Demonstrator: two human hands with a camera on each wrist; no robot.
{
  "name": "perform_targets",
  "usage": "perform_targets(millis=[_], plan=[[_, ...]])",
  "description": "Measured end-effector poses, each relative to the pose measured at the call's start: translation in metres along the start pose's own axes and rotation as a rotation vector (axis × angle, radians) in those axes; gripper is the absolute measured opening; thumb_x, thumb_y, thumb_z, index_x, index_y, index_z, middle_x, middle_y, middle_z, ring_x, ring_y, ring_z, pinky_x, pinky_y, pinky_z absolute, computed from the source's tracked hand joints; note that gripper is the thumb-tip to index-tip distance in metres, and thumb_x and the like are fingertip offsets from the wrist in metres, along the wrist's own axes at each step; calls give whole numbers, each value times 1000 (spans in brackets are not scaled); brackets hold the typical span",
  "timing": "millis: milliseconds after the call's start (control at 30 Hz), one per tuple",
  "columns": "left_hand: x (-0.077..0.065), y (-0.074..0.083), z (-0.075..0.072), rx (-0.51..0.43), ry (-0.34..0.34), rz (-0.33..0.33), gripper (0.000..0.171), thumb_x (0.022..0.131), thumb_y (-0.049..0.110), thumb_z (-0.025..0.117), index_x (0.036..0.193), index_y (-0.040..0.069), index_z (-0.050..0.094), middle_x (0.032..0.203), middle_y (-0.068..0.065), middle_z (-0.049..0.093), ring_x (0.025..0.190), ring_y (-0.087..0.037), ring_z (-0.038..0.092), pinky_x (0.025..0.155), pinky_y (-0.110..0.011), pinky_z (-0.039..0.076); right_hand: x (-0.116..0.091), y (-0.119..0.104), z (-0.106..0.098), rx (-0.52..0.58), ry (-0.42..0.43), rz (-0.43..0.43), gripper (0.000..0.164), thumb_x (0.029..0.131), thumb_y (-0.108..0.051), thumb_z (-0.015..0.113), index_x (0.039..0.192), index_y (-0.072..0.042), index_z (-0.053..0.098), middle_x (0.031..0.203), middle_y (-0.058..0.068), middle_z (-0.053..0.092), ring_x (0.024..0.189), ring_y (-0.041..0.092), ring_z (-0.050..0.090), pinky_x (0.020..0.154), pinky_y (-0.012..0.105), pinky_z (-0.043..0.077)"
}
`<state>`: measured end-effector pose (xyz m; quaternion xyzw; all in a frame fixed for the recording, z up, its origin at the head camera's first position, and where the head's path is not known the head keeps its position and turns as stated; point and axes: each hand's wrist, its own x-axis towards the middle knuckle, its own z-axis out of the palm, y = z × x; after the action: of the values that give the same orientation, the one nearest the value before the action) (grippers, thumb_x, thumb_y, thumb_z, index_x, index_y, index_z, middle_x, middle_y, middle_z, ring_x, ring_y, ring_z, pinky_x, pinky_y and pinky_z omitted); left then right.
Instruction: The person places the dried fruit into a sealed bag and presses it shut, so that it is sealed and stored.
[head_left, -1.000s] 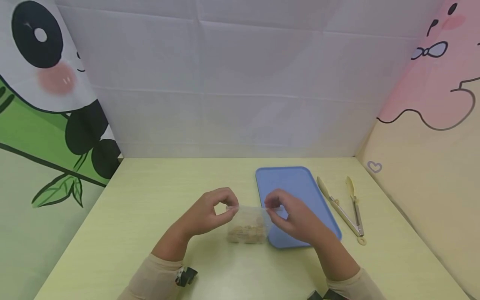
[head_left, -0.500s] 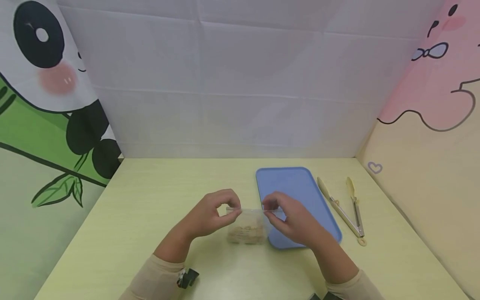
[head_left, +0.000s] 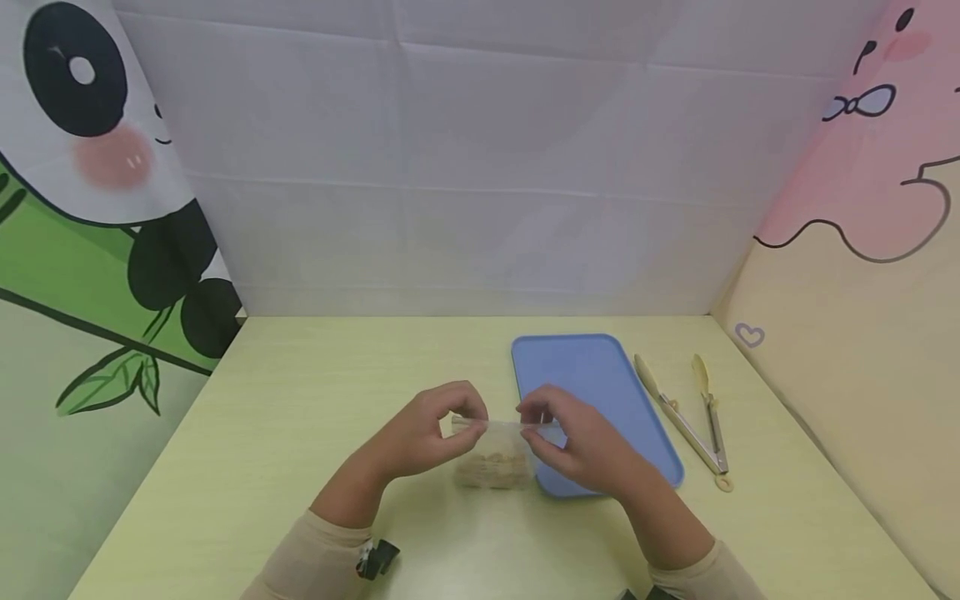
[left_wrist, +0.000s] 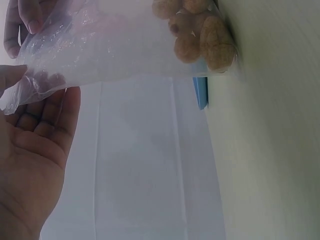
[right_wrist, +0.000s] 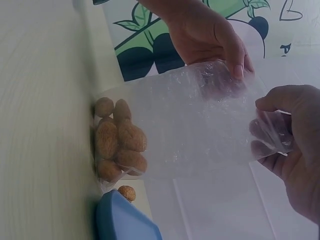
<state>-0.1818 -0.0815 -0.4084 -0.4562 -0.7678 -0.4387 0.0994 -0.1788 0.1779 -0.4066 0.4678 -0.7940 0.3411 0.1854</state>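
Observation:
A clear plastic bag (head_left: 501, 442) stands upright on the table at the middle of the head view, its lower part filled with several unshelled peanuts (right_wrist: 120, 137). My left hand (head_left: 426, 433) pinches the top left of its mouth between thumb and fingers. At the top right, my right hand (head_left: 583, 442) pinches the film the same way; its fingers show through the plastic in the right wrist view. The bag's upper part (left_wrist: 110, 45) is stretched between both hands, above the peanuts. From these frames I cannot tell whether the mouth is sealed.
A blue tray (head_left: 573, 367) lies behind and right of the bag, partly under my right hand. Yellow-tipped tongs (head_left: 686, 425) lie spread right of the tray. One brown nut-like piece (right_wrist: 127, 193) shows beside the tray in the right wrist view. A white cloth wall (head_left: 480, 167) stands behind.
My left hand has shifted slightly right and my right hand slightly left along the bag's top edge. Both have dropped a little. The bag's base stays put.

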Motion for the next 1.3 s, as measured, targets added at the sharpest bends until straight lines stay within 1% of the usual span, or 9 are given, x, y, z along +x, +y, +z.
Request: perform_targets(millis=[133,267,400,600,667,833,933,1100,1300], plan=[[0,-1,2,18,-3,-4,6,96,14,62,94,18,60,93,9,60,91,-6,60,85,-28,52,1,-2,0,-12,7,-4,28,87,-3,68,112,-10,57,95,-5,62,85,12,58,76,28,51],[0,-1,3,34,2,-4,5,96,15,62,93,18,60,93,10,60,91,-6,59,85,-28,52,1,-3,0,-16,16,2,29,86,-2,69,112,-8,57,95,-5,62,85,11,58,75,31,52],[0,-1,4,36,8,-2,6,96,14,62,93,18,60,92,10,60,91,-6,59,84,-28,52,1,-3,1,-20,28,1,30,86,-1,69,113,-7,57,97,-4,63,85,9,57,74,31,52],[2,2,5,48,30,60,11,93,5,64,92,16,61,90,6,62,88,-8,60,81,-30,52,1,-2,3,-30,68,-55,27,84,2,69,106,-7,56,94,-2,63,84,10,59,76,25,52],[2,3,4,51,35,75,13,91,2,65,91,15,61,89,5,62,88,-9,60,81,-30,53,1,-3,4,-26,66,-51,25,84,2,68,104,-8,56,93,-3,62,83,10,60,77,24,52],[3,6,5,34,-6,27,8,94,10,63,93,16,59,91,8,60,90,-7,59,83,-28,51,1,-4,3,-15,26,-21,25,86,-3,67,108,-9,56,93,-3,61,85,10,59,76,26,52],[4,7,8,43,-28,13,4,95,16,64,95,16,60,93,9,60,92,-5,59,84,-26,51,2,-5,5,-18,15,-35,25,87,-6,68,110,-11,57,94,-4,61,85,9,58,75,27,51],[6,7,13,94,-21,63,4,96,17,63,96,15,60,95,10,60,93,-4,58,84,-25,51,4,-9,7,-67,35,-79,23,87,-7,69,108,-10,60,94,-5,62,85,8,58,77,23,50],[8,7,17,110,-7,117,8,94,11,65,94,16,58,93,9,59,91,-4,58,83,-21,50,5,-13,9,-107,43,-97,23,87,-7,68,109,-10,61,98,-4,63,86,9,59,78,21,49]])
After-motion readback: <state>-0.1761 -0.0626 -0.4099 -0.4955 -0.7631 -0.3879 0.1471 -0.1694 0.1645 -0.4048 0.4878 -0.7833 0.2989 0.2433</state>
